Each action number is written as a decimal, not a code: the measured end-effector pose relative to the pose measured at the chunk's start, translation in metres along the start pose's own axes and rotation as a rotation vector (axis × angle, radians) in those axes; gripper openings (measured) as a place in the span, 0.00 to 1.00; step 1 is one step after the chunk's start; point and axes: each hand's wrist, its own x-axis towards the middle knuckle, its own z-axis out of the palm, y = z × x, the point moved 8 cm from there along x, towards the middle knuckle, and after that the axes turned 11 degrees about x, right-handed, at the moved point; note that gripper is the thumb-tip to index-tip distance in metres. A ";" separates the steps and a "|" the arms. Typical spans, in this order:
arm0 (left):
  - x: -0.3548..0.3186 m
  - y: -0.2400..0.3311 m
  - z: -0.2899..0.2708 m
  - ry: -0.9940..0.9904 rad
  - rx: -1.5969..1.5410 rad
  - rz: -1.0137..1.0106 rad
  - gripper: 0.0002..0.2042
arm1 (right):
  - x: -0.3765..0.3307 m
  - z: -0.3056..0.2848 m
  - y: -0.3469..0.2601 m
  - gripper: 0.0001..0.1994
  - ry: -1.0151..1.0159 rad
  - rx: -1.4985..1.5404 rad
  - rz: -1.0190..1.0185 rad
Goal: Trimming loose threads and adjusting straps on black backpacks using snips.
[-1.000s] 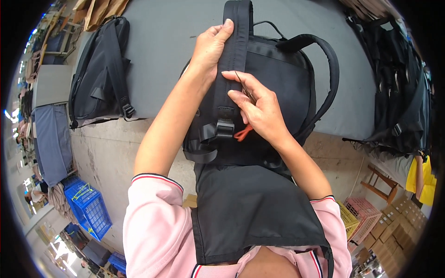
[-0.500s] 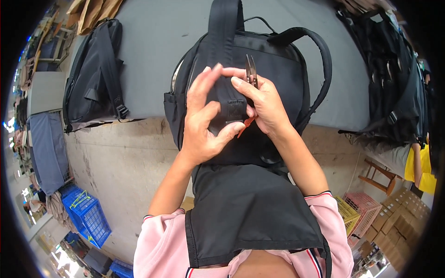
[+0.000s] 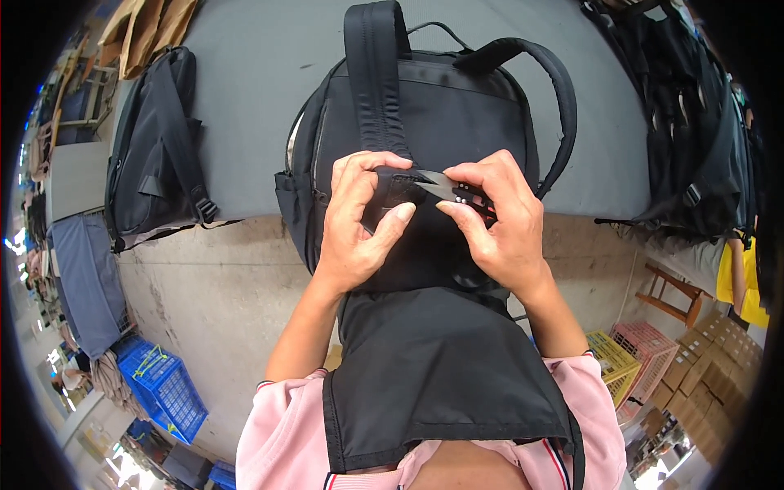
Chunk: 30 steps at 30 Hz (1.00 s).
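Note:
In front of me a black backpack (image 3: 441, 114) lies on the grey table, hanging over its near edge. My left hand (image 3: 359, 220) pinches the end of the backpack's padded shoulder strap (image 3: 377, 90), where a stitched patch shows between thumb and fingers. My right hand (image 3: 506, 220) is closed around a pair of thread snips (image 3: 441, 186). The blades point left, with their tips at the stitched strap end. Part of the snips' handle is hidden by my right fingers. The second shoulder strap (image 3: 563, 106) arches loose at the right.
Another black bag (image 3: 159, 147) lies at the table's left end, near brown paper (image 3: 147, 37). More black bags (image 3: 694, 122) are piled at the right. A blue crate (image 3: 163, 388), yellow and pink crates (image 3: 641, 351), a wooden stool (image 3: 674, 294) and cartons (image 3: 702, 367) stand on the floor.
The thread snips have swung from pointing up to pointing left, blades now at the strap end. My right hand has moved right and turned. The backpack has shifted slightly left.

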 end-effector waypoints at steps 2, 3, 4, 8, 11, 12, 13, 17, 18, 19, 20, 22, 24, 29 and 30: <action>0.001 0.004 0.003 -0.014 0.024 0.038 0.10 | 0.002 -0.001 -0.001 0.11 -0.004 -0.053 -0.022; 0.001 0.003 0.003 -0.016 0.025 0.037 0.10 | 0.003 0.001 -0.002 0.11 -0.014 -0.104 -0.049; 0.001 0.002 0.003 -0.014 0.023 0.021 0.10 | 0.002 0.001 -0.002 0.11 -0.013 -0.102 -0.048; 0.000 -0.003 0.006 -0.030 -0.009 -0.040 0.10 | -0.001 0.003 -0.011 0.11 -0.008 -0.303 -0.173; -0.003 -0.008 0.009 -0.041 -0.108 -0.116 0.10 | -0.003 0.004 -0.004 0.10 0.011 -0.228 -0.127; -0.004 -0.008 0.009 -0.041 -0.108 -0.114 0.10 | -0.004 0.003 0.002 0.09 0.023 -0.124 -0.065; -0.005 -0.008 0.010 -0.042 -0.125 -0.114 0.10 | -0.006 0.004 0.004 0.09 0.024 -0.124 -0.065; -0.008 -0.012 0.009 -0.040 -0.143 -0.109 0.11 | -0.012 0.001 0.030 0.09 0.100 0.378 0.136; -0.008 -0.011 0.009 -0.040 -0.143 -0.111 0.11 | -0.010 -0.003 0.020 0.09 0.095 0.279 0.105; -0.007 -0.009 0.009 -0.039 -0.140 -0.104 0.10 | -0.010 -0.004 0.013 0.09 0.089 0.181 0.074; -0.007 -0.008 0.009 -0.037 -0.138 -0.097 0.10 | -0.009 -0.001 0.011 0.10 0.078 0.174 0.043; -0.008 -0.009 0.008 -0.044 -0.067 -0.080 0.11 | -0.006 0.005 0.008 0.09 0.033 0.064 0.032; -0.011 -0.009 0.008 -0.045 0.007 -0.064 0.11 | -0.007 0.009 0.005 0.08 -0.010 -0.054 -0.012; -0.021 -0.016 -0.008 0.130 0.013 -0.134 0.13 | -0.015 -0.001 0.046 0.09 0.113 0.369 0.228; -0.023 -0.019 -0.010 0.110 0.087 -0.108 0.14 | -0.018 0.002 0.055 0.10 0.130 0.456 0.311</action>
